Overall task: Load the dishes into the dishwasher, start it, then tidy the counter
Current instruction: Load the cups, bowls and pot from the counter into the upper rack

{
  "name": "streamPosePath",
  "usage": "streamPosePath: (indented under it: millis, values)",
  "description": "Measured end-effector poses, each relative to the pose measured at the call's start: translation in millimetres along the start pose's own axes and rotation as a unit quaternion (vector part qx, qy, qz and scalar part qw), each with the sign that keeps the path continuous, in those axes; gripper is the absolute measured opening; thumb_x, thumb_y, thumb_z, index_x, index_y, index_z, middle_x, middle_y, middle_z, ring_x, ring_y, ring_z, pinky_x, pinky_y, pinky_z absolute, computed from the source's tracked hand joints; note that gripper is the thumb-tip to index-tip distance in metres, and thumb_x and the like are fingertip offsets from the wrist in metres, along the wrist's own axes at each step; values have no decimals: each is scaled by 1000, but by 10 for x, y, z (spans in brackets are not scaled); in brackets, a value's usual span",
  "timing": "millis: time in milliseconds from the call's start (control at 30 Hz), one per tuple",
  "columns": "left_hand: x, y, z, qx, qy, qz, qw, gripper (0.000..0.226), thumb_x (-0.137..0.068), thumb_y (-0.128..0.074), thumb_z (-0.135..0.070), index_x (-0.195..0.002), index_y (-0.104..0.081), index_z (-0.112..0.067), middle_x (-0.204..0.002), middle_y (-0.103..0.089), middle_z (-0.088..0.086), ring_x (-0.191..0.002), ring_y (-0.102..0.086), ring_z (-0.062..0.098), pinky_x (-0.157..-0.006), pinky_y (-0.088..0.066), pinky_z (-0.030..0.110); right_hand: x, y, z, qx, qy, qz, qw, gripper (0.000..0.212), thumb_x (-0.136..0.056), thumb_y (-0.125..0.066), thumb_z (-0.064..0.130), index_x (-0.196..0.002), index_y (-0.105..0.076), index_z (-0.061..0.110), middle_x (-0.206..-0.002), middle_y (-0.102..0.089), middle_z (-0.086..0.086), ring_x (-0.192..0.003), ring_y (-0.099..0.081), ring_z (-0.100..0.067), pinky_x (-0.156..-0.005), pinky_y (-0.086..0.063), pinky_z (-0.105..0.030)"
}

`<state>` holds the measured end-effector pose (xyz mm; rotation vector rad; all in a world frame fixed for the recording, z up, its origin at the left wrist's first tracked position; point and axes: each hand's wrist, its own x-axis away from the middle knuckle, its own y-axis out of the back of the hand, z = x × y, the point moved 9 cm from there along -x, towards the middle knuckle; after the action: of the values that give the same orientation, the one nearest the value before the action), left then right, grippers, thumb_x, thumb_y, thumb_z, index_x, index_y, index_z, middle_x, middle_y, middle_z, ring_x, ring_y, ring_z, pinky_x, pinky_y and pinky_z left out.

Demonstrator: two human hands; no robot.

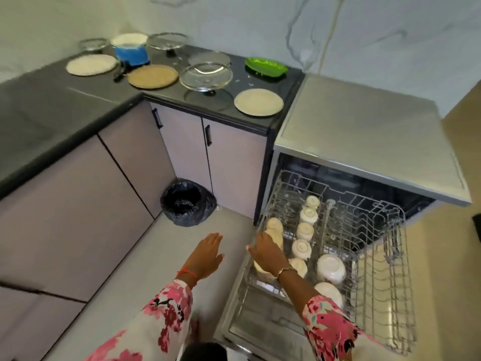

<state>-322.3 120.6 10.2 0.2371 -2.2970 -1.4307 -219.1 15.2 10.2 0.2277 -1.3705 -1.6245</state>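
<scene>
Floral pink sleeves at the bottom edge, one on each forearm. Left hand (208, 254) flat and spread over the grey floor, fingers (214, 239) wide apart, nothing in the grasp. Right hand (266, 252) palm down at the near left corner of the pulled-out wire rack (385, 259), fingers (256, 250) curled loosely over a cream plate (276, 237) standing on edge; cannot tell whether gripped or merely touched. Thin bracelet on that wrist, red thread on the other.

Just beyond the right fingertips, a second cream plate (274, 224) upright in the same slot row. Right of the knuckles, a line of small cream cups (301, 249), upturned, running away toward the dishwasher (364, 131) opening. Nearer the wrist, two larger white bowls (331, 268), also upside down. Dishwasher door dropped open under the rack.

Ahead of the left fingertips, a bin with a black bag (186, 203) in the cabinet corner. Far above both hands, dark counter (78, 100) carrying a beige plate (258, 102), a glass lid (205, 76), a brown round plate (152, 76), a white round plate (91, 64), a green dish (265, 66), a blue pot (131, 52) and more glass lids behind.
</scene>
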Motion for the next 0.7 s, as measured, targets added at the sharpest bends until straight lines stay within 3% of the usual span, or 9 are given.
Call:
streamPosePath:
  millis: [133,233,367,500,700]
  values:
    - [-27,393,541,-11,5,-26,1000,63,-97,-38,-38,-146,-20,-3,-155,-16,13,-145,-12,28,-117,-10,36,-349,226,482,7,18,-72,997,55,-98,-39,34,-138,-30,-4,-147,-28,-21,-139,-25,-31,-113,-24,-37]
    - [-83,706,1056,-28,-1,-21,999,92,-76,-8,-62,-147,-19,-5,-156,-13,11,-146,-7,27,-118,-4,38,-707,386,837,6,9,-118,993,59,-98,-39,36,-141,-27,-3,-152,-22,-19,-144,-16,-29,-116,-19,-38]
    - [-208,1297,1851,-36,14,-63,997,97,-72,-8,-64,-144,-27,-2,-154,-19,15,-144,-13,33,-117,-7,45,-1161,490,1297,6,-11,-129,992,66,-99,-32,41,-146,-13,-1,-157,-7,-16,-146,-6,-26,-117,-9,-38]
    - [-243,1774,2535,-50,51,-73,995,104,-65,0,-67,-148,-14,-6,-157,-6,11,-146,-1,27,-117,0,41,-1535,530,1743,-15,-7,-125,992,71,-99,-30,46,-149,-2,3,-158,4,-12,-146,4,-23,-118,-1,-36]
    - [-556,2325,3303,-37,93,-126,987,106,-61,1,-68,-149,-12,-10,-158,-1,8,-146,3,24,-117,4,38,-2313,813,2290,24,17,-122,992,73,-98,-29,47,-149,0,3,-158,4,-11,-146,4,-23,-119,-3,-38]
